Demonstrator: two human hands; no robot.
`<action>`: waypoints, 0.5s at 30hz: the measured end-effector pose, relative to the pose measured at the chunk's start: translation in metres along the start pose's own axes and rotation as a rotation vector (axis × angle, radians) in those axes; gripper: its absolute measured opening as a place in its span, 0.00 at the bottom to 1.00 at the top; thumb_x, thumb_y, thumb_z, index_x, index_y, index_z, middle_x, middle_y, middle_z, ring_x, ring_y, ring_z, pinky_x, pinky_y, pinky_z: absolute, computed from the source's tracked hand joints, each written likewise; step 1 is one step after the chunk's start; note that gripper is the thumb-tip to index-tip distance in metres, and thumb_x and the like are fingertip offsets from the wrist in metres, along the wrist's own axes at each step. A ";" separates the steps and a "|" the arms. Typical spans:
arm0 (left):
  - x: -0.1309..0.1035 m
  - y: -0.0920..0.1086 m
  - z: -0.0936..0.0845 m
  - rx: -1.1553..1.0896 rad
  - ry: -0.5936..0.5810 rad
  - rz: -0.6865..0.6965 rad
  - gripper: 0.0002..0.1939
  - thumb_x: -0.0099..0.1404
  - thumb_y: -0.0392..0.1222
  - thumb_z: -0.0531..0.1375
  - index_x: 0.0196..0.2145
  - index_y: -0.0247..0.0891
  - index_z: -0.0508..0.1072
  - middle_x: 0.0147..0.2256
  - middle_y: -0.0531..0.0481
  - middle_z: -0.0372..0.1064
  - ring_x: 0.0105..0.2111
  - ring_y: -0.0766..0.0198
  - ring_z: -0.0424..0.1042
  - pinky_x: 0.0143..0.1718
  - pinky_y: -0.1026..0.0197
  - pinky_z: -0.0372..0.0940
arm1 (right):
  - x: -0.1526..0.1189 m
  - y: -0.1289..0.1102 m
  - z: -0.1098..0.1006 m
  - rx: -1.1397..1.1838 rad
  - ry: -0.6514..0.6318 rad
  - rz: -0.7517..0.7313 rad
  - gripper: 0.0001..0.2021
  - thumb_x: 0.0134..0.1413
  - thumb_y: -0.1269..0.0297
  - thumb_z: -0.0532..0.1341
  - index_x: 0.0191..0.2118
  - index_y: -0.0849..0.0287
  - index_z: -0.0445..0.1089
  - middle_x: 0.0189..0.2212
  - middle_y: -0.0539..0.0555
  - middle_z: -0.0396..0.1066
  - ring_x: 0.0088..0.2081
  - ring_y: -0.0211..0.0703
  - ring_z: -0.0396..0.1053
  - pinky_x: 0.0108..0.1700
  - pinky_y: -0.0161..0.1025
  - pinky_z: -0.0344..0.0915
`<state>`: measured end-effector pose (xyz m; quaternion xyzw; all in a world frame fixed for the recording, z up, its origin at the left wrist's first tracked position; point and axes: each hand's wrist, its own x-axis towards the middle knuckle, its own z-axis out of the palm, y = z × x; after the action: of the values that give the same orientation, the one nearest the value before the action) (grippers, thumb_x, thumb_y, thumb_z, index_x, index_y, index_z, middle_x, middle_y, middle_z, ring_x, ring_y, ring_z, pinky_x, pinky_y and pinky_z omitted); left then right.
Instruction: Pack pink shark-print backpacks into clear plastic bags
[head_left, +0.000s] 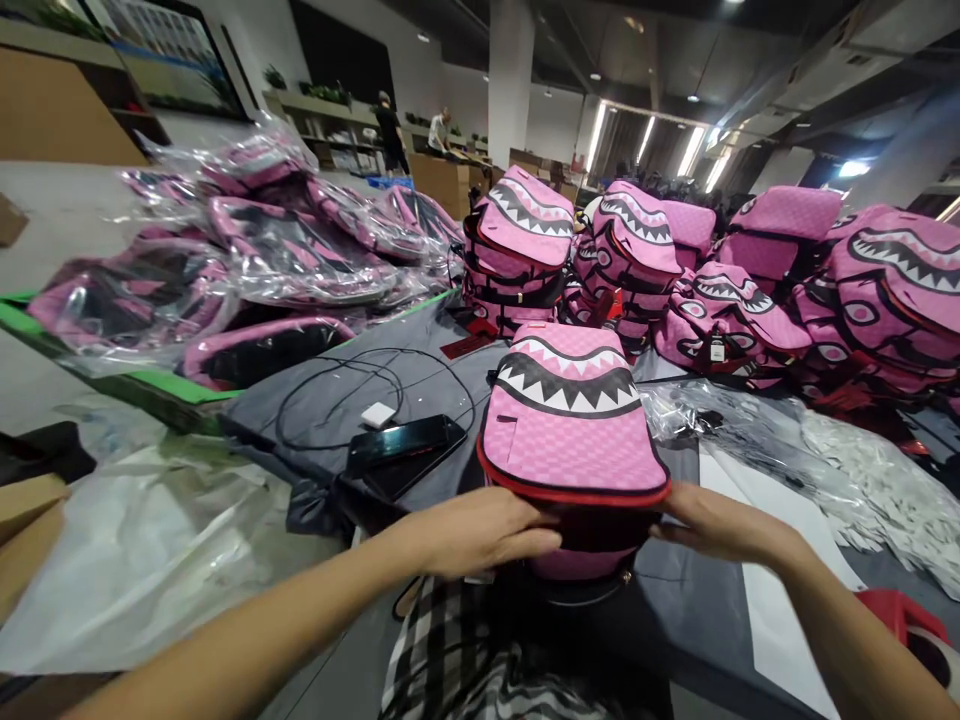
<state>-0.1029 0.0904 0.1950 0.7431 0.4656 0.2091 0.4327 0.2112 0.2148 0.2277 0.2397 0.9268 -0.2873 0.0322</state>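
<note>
A pink checkered backpack (574, 440) with a printed shark-teeth mouth and red-and-black edging stands upright on the grey-covered table, right in front of me. My left hand (487, 530) is at the lower left of its top flap, the fingers closed at the edge and the thumb lying across the dark opening below. At the flap's right corner, my right hand (716, 520) grips the edge, its fingertips partly hidden by the bag. A darker band and a pink lower part show beneath the flap.
Several similar pink backpacks (525, 230) stand along the far side. Plastic-wrapped bags (292, 250) are heaped in a green-edged bin at left. A phone (409, 442), a white charger (378, 415) and a black cable lie left; white packets (885, 480) lie right. Two people are in the background.
</note>
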 end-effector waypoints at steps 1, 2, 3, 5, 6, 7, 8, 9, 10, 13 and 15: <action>-0.017 -0.005 -0.006 -0.067 -0.045 0.038 0.19 0.67 0.55 0.56 0.51 0.52 0.78 0.52 0.51 0.76 0.53 0.53 0.73 0.56 0.56 0.62 | -0.012 -0.007 -0.010 0.011 -0.031 0.014 0.14 0.64 0.55 0.57 0.49 0.51 0.76 0.47 0.56 0.77 0.45 0.50 0.75 0.48 0.43 0.72; -0.031 -0.015 -0.010 -0.145 -0.037 0.060 0.18 0.67 0.55 0.57 0.51 0.52 0.78 0.51 0.51 0.76 0.51 0.53 0.74 0.54 0.56 0.63 | -0.020 -0.014 -0.019 0.020 -0.035 0.033 0.14 0.65 0.54 0.57 0.47 0.50 0.77 0.44 0.55 0.78 0.42 0.49 0.76 0.44 0.41 0.73; -0.040 -0.029 -0.013 -0.227 0.014 0.062 0.17 0.66 0.55 0.58 0.47 0.50 0.80 0.47 0.50 0.78 0.48 0.53 0.75 0.52 0.55 0.65 | -0.022 -0.020 -0.025 0.025 -0.014 0.052 0.14 0.65 0.53 0.56 0.45 0.51 0.77 0.41 0.55 0.79 0.39 0.48 0.76 0.40 0.39 0.72; -0.043 -0.066 -0.017 -0.384 0.385 -0.010 0.20 0.65 0.58 0.55 0.30 0.44 0.80 0.30 0.48 0.78 0.35 0.54 0.76 0.44 0.54 0.68 | -0.005 -0.034 -0.028 0.018 0.070 0.072 0.15 0.66 0.52 0.55 0.42 0.53 0.77 0.33 0.54 0.78 0.32 0.46 0.74 0.32 0.37 0.69; -0.037 -0.085 -0.018 -0.424 0.664 -0.093 0.21 0.65 0.58 0.55 0.27 0.43 0.78 0.28 0.48 0.76 0.35 0.54 0.75 0.45 0.53 0.67 | 0.014 -0.041 -0.025 0.005 0.108 0.064 0.15 0.67 0.53 0.55 0.40 0.55 0.76 0.30 0.54 0.77 0.30 0.44 0.73 0.31 0.36 0.67; -0.026 -0.103 -0.018 -0.447 0.832 -0.162 0.18 0.63 0.57 0.57 0.31 0.42 0.78 0.31 0.48 0.77 0.38 0.53 0.75 0.48 0.51 0.67 | 0.039 -0.049 -0.018 -0.018 0.134 0.049 0.15 0.67 0.55 0.55 0.40 0.56 0.75 0.30 0.54 0.76 0.29 0.43 0.72 0.30 0.36 0.66; -0.011 -0.118 -0.018 -0.487 0.921 -0.194 0.18 0.60 0.56 0.59 0.35 0.40 0.78 0.37 0.46 0.77 0.42 0.52 0.75 0.49 0.50 0.66 | 0.069 -0.057 -0.009 -0.061 0.159 0.029 0.13 0.67 0.57 0.55 0.41 0.58 0.74 0.32 0.54 0.76 0.30 0.43 0.72 0.32 0.36 0.66; 0.005 -0.128 -0.017 -0.532 0.960 -0.204 0.20 0.57 0.56 0.61 0.40 0.39 0.77 0.42 0.44 0.77 0.45 0.51 0.74 0.51 0.49 0.66 | 0.101 -0.064 0.001 -0.136 0.176 0.014 0.11 0.66 0.60 0.56 0.42 0.59 0.73 0.35 0.56 0.76 0.33 0.43 0.73 0.34 0.36 0.67; 0.021 -0.134 -0.015 -0.555 0.967 -0.192 0.22 0.56 0.55 0.61 0.43 0.38 0.76 0.47 0.43 0.76 0.48 0.50 0.73 0.52 0.49 0.66 | 0.132 -0.071 0.011 -0.242 0.194 0.022 0.10 0.64 0.62 0.58 0.45 0.60 0.72 0.41 0.58 0.76 0.35 0.43 0.74 0.37 0.37 0.68; 0.063 -0.134 -0.007 -0.595 0.977 -0.116 0.24 0.54 0.55 0.63 0.45 0.37 0.77 0.51 0.42 0.75 0.53 0.50 0.71 0.57 0.50 0.63 | 0.211 -0.085 0.034 -0.594 0.166 0.135 0.13 0.61 0.68 0.60 0.51 0.63 0.70 0.48 0.64 0.73 0.42 0.50 0.75 0.40 0.40 0.70; 0.079 -0.130 0.001 -0.625 1.031 -0.078 0.27 0.55 0.56 0.62 0.46 0.35 0.77 0.52 0.39 0.74 0.55 0.48 0.70 0.60 0.50 0.60 | 0.239 -0.088 0.040 -0.702 0.138 0.157 0.12 0.60 0.76 0.57 0.48 0.65 0.71 0.46 0.66 0.74 0.45 0.52 0.75 0.39 0.40 0.71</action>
<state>-0.1310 0.1836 0.0789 0.3662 0.5586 0.6533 0.3566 -0.0438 0.2313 0.1925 0.3035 0.9477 0.0684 0.0717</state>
